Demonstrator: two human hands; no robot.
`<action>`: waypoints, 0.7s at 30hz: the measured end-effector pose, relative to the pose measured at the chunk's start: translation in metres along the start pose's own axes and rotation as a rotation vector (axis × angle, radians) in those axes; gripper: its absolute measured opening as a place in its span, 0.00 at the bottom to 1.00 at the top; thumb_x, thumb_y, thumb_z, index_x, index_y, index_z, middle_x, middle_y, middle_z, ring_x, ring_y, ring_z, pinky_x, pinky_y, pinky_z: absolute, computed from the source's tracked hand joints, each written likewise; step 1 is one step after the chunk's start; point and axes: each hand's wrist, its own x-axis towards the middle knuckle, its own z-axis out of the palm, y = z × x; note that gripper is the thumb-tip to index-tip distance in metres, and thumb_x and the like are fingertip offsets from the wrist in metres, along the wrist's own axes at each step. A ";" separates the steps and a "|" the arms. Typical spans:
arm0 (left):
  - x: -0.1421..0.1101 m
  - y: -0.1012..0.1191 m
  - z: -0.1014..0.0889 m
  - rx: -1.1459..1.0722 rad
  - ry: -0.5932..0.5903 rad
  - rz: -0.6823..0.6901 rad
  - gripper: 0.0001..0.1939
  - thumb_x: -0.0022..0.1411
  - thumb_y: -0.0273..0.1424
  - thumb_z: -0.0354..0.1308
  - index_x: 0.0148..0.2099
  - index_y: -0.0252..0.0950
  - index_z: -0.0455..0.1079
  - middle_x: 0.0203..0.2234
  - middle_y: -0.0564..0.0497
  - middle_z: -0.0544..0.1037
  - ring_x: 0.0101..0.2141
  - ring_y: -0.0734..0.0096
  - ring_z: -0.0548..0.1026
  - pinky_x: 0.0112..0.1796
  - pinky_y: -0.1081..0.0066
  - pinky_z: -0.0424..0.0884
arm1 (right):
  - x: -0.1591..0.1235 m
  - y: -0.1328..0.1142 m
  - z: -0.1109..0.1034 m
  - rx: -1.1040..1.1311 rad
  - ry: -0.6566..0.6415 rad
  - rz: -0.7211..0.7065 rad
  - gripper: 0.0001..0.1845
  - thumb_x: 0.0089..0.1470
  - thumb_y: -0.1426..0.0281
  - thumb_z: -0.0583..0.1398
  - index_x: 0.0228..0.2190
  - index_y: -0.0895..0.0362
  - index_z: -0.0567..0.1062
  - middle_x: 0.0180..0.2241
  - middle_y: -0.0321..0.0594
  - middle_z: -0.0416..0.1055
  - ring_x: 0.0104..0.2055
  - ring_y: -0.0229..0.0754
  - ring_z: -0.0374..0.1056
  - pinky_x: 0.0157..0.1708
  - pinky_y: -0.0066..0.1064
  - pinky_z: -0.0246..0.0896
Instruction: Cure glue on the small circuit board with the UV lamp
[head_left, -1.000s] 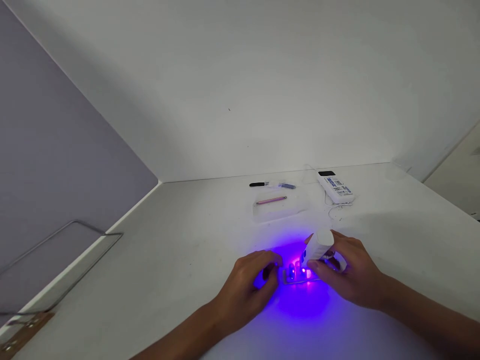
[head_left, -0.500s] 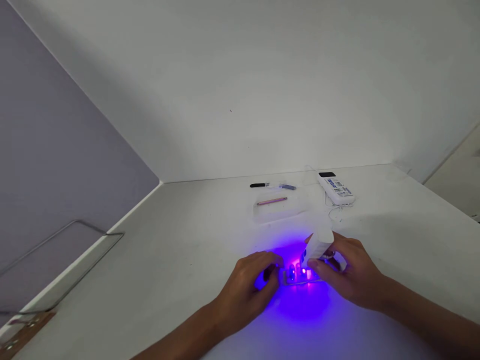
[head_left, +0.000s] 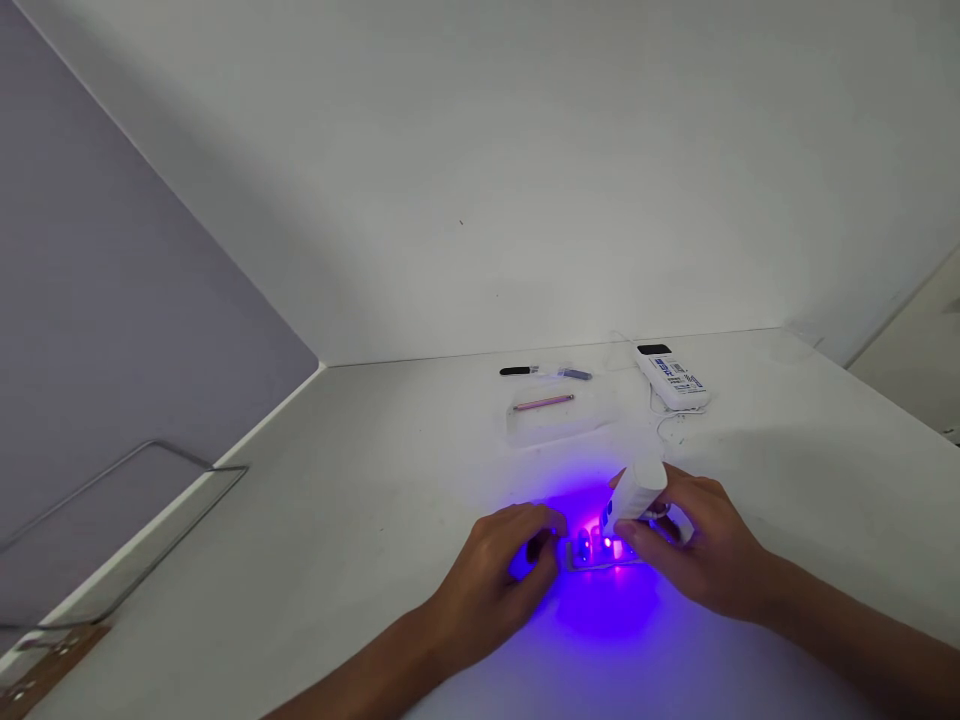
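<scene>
My right hand grips a white handheld UV lamp, tilted with its lit end down. Violet light from it floods a small clear tray on the table. Several small glossy pieces that look like false nails sit in the tray; the glare hides their detail and the lamp covers the right part. My left hand is closed in a pinch at the tray's left end, thumb and index finger against its edge.
Behind the tray, a pink pencil-like stick lies on a clear plastic sheet. Farther back are a black-handled tool and a grey-blue piece. A white power bank with a cable rests back right. A wire-framed clipboard-like object is at left.
Both hands, the lamp and the tray hold the same places. Only a very slight shift of the camera view shows.
</scene>
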 end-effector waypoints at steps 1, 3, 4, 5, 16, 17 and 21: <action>0.000 0.000 0.000 0.000 0.000 0.002 0.09 0.65 0.21 0.48 0.38 0.37 0.68 0.24 0.56 0.73 0.23 0.75 0.66 0.27 0.76 0.63 | 0.000 0.000 0.000 0.001 0.002 -0.001 0.09 0.64 0.69 0.59 0.30 0.54 0.71 0.26 0.36 0.72 0.24 0.37 0.63 0.25 0.28 0.62; -0.001 -0.001 0.001 0.002 -0.001 0.005 0.09 0.65 0.21 0.48 0.38 0.37 0.68 0.24 0.56 0.73 0.23 0.75 0.66 0.27 0.75 0.63 | 0.000 -0.001 0.000 -0.003 0.001 -0.001 0.09 0.64 0.70 0.59 0.30 0.54 0.71 0.25 0.36 0.72 0.24 0.37 0.63 0.25 0.28 0.62; -0.001 -0.001 0.001 0.004 -0.002 0.006 0.09 0.65 0.21 0.48 0.38 0.37 0.68 0.24 0.56 0.73 0.24 0.75 0.66 0.27 0.75 0.63 | 0.000 -0.001 0.000 -0.008 0.002 -0.003 0.09 0.64 0.70 0.59 0.30 0.54 0.71 0.25 0.35 0.72 0.24 0.37 0.63 0.25 0.28 0.62; -0.001 -0.001 0.001 0.006 -0.002 0.006 0.09 0.65 0.21 0.48 0.38 0.37 0.68 0.24 0.56 0.73 0.24 0.75 0.67 0.28 0.75 0.63 | 0.000 -0.001 -0.001 -0.014 0.002 -0.008 0.08 0.64 0.70 0.59 0.30 0.54 0.71 0.25 0.35 0.72 0.24 0.37 0.62 0.25 0.28 0.62; -0.001 -0.002 0.001 0.018 -0.006 0.001 0.09 0.65 0.21 0.48 0.38 0.38 0.67 0.24 0.56 0.72 0.23 0.75 0.66 0.28 0.76 0.62 | 0.001 0.000 0.000 -0.014 0.005 -0.014 0.09 0.64 0.70 0.59 0.29 0.55 0.71 0.25 0.36 0.72 0.24 0.36 0.63 0.25 0.27 0.62; -0.002 -0.002 0.001 0.015 -0.004 0.004 0.09 0.65 0.21 0.48 0.38 0.38 0.67 0.24 0.56 0.72 0.23 0.75 0.66 0.28 0.76 0.62 | 0.001 0.000 0.000 -0.012 0.008 -0.018 0.09 0.64 0.69 0.59 0.30 0.55 0.71 0.25 0.36 0.72 0.24 0.36 0.63 0.25 0.28 0.62; -0.002 -0.002 0.001 0.012 -0.008 0.006 0.10 0.65 0.21 0.48 0.38 0.37 0.67 0.24 0.55 0.73 0.24 0.74 0.66 0.28 0.75 0.63 | 0.001 0.000 0.000 -0.018 0.011 -0.023 0.09 0.64 0.70 0.59 0.30 0.54 0.71 0.25 0.36 0.72 0.24 0.37 0.63 0.26 0.28 0.62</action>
